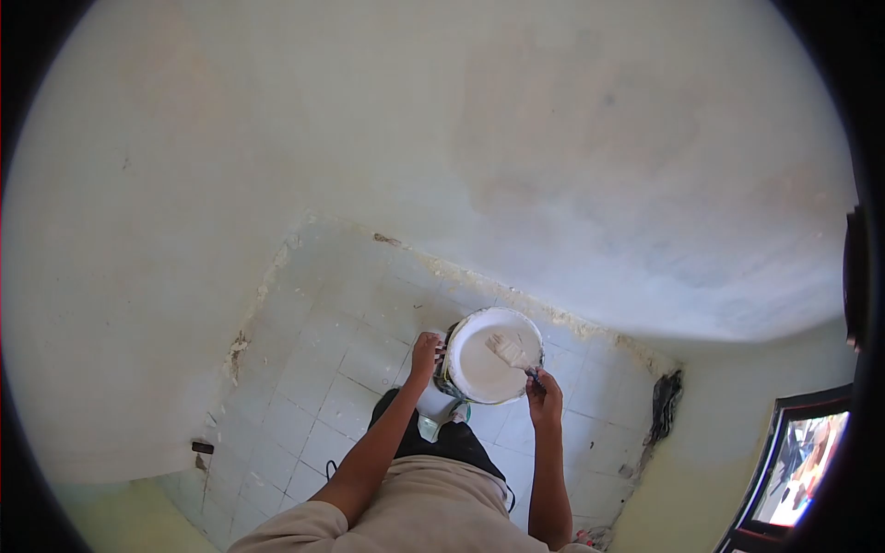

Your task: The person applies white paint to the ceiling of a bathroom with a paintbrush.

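A bucket of whitish paint [484, 369] is in front of my body, its rim smeared with paint. My left hand [426, 356] is closed at the bucket's left side, its fingers wrapped at the edge. In my right hand [546, 394] is a paintbrush [513, 353], gripped by its dark handle. The brush's bristles are coated with pale paint and point left over the bucket's opening.
Pale tiles [346, 392] with paint specks cover the floor. Patchy painted walls [572, 138] meet it along a crumbling edge. A dark bundle [664, 405] lies by the right wall, below a dark-framed window [802, 461]. A small dark object [202, 447] sits at left.
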Motion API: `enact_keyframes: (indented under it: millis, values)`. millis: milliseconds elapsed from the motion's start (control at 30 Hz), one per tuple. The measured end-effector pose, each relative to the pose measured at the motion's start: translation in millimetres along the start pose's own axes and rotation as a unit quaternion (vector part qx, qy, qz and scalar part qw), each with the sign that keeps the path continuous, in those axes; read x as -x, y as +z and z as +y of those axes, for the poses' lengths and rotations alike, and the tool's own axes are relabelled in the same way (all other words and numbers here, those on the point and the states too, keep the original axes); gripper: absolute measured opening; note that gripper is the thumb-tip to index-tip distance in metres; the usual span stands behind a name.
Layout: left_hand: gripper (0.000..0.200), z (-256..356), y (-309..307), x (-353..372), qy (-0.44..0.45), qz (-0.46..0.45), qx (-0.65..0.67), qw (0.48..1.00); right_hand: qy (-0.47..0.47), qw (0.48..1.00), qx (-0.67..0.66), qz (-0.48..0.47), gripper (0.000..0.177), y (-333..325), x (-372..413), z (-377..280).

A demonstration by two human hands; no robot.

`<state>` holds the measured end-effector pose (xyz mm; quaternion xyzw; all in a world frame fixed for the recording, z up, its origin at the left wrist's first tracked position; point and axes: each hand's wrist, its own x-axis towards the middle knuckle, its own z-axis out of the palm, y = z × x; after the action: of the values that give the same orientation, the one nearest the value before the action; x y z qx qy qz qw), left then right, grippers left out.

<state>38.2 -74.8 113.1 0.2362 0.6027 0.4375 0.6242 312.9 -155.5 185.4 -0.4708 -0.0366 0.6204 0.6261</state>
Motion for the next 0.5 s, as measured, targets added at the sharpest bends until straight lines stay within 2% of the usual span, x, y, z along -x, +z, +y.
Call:
enact_keyframes:
  millis: [133,167,200,300,333,500]
  values:
    - [0.017,36,-11,7,-0.012,-0.04,0.015,0.999,-0.001,0.998,-0.054,-0.019,0.024,55,-12,17]
    - [0.017,43,-16,3,-0.027,-0.074,0.004,0.997,-0.006,0.998,-0.067,-0.017,0.025,72,-17,22]
    - [0.017,50,-21,-3,-0.041,-0.109,-0.008,0.993,-0.006,0.995,-0.095,-0.032,0.03,91,-21,27]
    - [0.018,73,-44,-26,-0.056,-0.12,0.007,0.991,-0.015,0.988,-0.134,-0.08,0.037,147,-31,41]
    - [0.019,81,-55,-34,-0.041,-0.134,0.027,0.99,-0.011,0.989,-0.117,-0.091,0.043,160,-41,49]
    - [0.015,144,-121,-78,-0.015,-0.138,0.031,0.99,0.043,0.988,-0.044,-0.139,0.04,262,-48,85]
